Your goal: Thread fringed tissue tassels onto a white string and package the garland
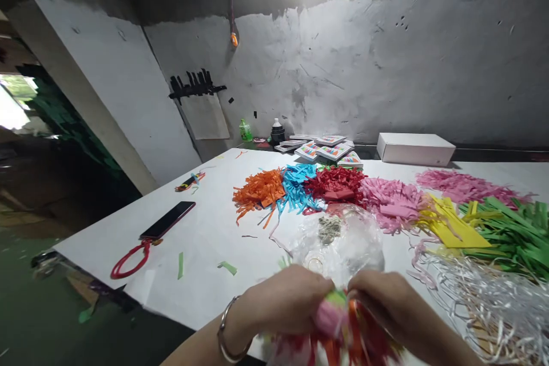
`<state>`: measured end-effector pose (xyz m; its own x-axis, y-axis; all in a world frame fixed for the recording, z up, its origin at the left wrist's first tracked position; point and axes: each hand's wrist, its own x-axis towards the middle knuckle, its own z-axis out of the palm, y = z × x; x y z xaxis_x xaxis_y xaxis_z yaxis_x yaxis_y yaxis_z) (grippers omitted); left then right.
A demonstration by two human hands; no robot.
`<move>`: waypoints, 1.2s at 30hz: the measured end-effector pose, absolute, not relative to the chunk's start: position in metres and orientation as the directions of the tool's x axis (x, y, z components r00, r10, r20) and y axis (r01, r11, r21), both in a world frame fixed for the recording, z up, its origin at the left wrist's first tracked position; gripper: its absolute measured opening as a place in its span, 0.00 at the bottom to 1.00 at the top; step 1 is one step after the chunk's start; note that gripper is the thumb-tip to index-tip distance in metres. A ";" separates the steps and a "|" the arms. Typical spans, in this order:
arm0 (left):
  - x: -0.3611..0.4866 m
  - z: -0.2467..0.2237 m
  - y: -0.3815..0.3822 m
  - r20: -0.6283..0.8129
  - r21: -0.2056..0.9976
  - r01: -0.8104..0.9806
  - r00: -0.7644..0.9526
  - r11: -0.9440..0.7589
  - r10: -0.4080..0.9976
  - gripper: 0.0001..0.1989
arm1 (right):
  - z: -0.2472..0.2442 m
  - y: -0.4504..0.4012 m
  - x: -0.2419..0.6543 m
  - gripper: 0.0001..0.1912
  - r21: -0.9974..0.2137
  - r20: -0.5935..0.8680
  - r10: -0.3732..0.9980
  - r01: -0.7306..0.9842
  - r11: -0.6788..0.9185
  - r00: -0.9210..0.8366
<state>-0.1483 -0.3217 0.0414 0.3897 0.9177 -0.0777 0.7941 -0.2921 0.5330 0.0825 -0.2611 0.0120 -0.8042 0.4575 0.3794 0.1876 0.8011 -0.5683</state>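
Observation:
At the bottom middle, my left hand (287, 300), with a silver bangle at its wrist, is closed on a bunch of coloured paper strips (332, 320) in pink, green, orange and red. My right hand (386, 297) pinches the same bunch from the other side, its thumb near the left one. Motion blurs the lower strips. Just beyond the hands lies a clear plastic bag (360, 240). Behind it runs a row of fringed paper piles: orange (259, 189), blue (298, 186), red (337, 186) and pink (392, 200).
On the white table (214, 234) at the left lies a phone (168, 220) with a red cord. Yellow paper (457, 226), green strips (514, 229) and white shreds (506, 303) cover the right side. Boxed cards (332, 151) and a white box (416, 148) stand at the back.

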 end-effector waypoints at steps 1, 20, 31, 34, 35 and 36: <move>-0.148 0.045 -0.325 -0.068 0.590 0.709 0.520 -0.386 0.851 0.09 | 0.016 -0.258 0.083 0.15 -0.578 0.394 0.472 0.187 0.794 -0.789; -0.144 0.038 -0.329 -0.078 0.821 0.501 0.573 -0.274 0.816 0.19 | 0.008 -0.242 0.090 0.18 -0.670 0.357 0.511 0.166 0.723 -0.782; -0.120 0.027 -0.329 -0.070 0.345 0.936 0.093 -0.063 0.993 0.12 | 0.012 -0.278 0.092 0.12 -0.180 0.462 0.303 0.247 0.952 -0.834; -0.116 0.033 -0.337 -0.149 0.357 0.900 0.318 -0.249 0.936 0.12 | 0.035 -0.271 0.091 0.16 -0.366 0.410 0.365 0.216 0.905 -0.836; -0.119 0.033 -0.337 -0.184 0.407 0.862 0.402 -0.303 0.897 0.13 | 0.038 -0.269 0.091 0.16 -0.457 0.372 0.379 0.189 0.869 -0.847; -0.122 0.031 -0.335 -0.233 0.484 0.808 0.488 -0.335 0.841 0.13 | 0.039 -0.267 0.090 0.15 -0.562 0.331 0.393 0.155 0.812 -0.858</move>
